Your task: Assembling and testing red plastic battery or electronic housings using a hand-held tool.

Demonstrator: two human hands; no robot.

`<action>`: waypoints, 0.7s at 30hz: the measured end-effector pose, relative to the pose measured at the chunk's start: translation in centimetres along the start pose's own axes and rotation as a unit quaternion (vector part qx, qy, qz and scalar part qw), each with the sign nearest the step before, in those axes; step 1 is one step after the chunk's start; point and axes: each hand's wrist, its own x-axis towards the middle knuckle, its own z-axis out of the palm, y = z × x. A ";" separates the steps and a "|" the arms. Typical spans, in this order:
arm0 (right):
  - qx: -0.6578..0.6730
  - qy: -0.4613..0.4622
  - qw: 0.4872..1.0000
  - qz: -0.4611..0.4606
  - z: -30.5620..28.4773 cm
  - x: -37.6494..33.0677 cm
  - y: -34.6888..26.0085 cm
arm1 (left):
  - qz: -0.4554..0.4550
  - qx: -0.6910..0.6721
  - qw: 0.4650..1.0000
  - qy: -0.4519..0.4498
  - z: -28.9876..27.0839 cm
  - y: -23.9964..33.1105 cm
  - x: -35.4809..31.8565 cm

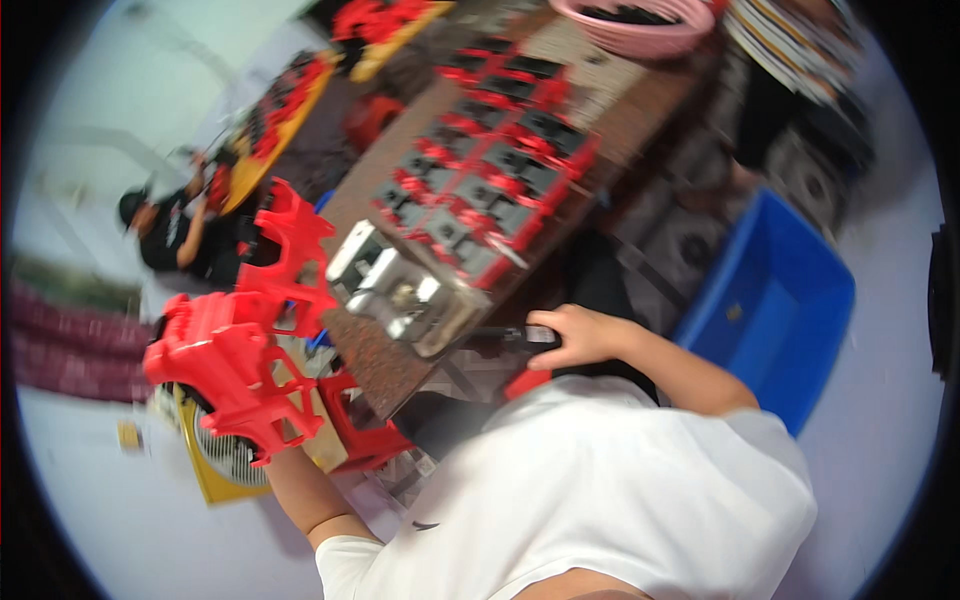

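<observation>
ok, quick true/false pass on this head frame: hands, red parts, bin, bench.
1. The left hand holds a stack of red plastic parts. True.
2. The right hand rests inside the blue bin. False: it grips a dark handle at the bench edge.
3. Rows of red and grey parts lie on the bench. True.
4. The blue bin sits on the person's left. False: it is on their right.
5. A metal fixture sits on the bench. True.

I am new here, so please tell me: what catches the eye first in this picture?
A stack of red plastic parts at the left, carried on the left arm. Beside it a metal press sits on the table edge, the right hand on its handle. Rows of grey-and-red pieces lie behind.
</observation>
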 end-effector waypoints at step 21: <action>-0.054 0.125 0.987 0.091 6.8 -6.5 6.6 | 0.093 0.287 0.653 -0.695 49.0 -24.5 -3.8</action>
